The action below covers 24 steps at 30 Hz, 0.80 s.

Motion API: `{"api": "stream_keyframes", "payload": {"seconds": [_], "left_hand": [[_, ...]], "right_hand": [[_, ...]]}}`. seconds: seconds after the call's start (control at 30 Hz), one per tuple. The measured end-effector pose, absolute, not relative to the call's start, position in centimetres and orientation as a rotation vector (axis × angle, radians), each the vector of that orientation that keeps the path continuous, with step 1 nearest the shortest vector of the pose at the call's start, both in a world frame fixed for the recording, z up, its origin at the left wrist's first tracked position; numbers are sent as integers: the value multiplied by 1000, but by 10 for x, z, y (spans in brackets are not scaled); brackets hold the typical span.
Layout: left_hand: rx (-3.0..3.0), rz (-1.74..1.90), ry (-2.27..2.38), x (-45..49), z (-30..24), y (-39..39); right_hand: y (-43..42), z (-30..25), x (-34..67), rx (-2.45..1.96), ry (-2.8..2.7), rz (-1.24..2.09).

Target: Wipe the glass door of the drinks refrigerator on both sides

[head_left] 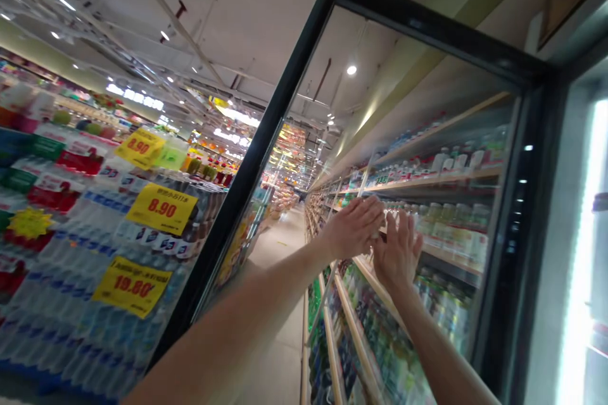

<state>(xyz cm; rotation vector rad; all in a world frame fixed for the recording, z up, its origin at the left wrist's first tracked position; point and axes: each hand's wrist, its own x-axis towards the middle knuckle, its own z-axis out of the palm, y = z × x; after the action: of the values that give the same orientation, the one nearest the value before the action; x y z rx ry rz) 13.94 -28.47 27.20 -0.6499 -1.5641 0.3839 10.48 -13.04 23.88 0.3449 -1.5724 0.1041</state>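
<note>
A tall glass fridge door [266,139] with a black frame stands swung out in front of me. Both my hands rest flat against its pane, close together at about chest height. My left hand [354,228] lies palm down with its fingers stretched to the right. My right hand [398,252] is just beside and below it, fingers spread and pointing up. Neither hand holds anything. Rows of bottles on wooden shelves [441,171] show in the glass around the hands.
Stacked packs of bottled water [95,304] with yellow price signs [161,207] stand to the left. A store aisle [285,240] runs away beyond the door. The lit inside of the fridge [584,253] is at the far right.
</note>
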Motion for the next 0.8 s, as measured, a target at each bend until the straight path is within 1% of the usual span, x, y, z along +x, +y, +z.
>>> {"api": "stream_keyframes", "payload": {"seconds": [0.07, 0.17, 0.23, 0.3, 0.43, 0.5, 0.57, 0.63, 0.7, 0.73, 0.8], "left_hand": [[-584, 333, -1569, 142, 289, -307], [-259, 34, -1514, 149, 319, -353], [-177, -70, -1453, 153, 326, -372], [-221, -52, -1451, 155, 314, -374], [-541, 229, -1572, 155, 267, -359], [-642, 326, -1601, 155, 257, -366], [-555, 253, -1590, 155, 261, -383], [-356, 73, -1540, 153, 271, -399], [-234, -36, -1504, 149, 272, -400], [-249, -24, -1517, 147, 268, -394], [-416, 114, -1584, 144, 250, -372]], "right_hand": [[-129, 240, 104, 343, -1564, 89], [-128, 238, 102, 344, -1547, 65], [-128, 237, 101, 343, -1533, 55], [-129, 237, 101, 335, -1526, 59], [-131, 238, 102, 323, -1550, 79], [-132, 238, 103, 322, -1559, 84], [-134, 238, 104, 314, -1558, 93], [-135, 238, 103, 303, -1553, 97], [-136, 238, 102, 297, -1556, 96], [-136, 238, 101, 297, -1564, 93], [-136, 238, 99, 297, -1576, 87]]}}
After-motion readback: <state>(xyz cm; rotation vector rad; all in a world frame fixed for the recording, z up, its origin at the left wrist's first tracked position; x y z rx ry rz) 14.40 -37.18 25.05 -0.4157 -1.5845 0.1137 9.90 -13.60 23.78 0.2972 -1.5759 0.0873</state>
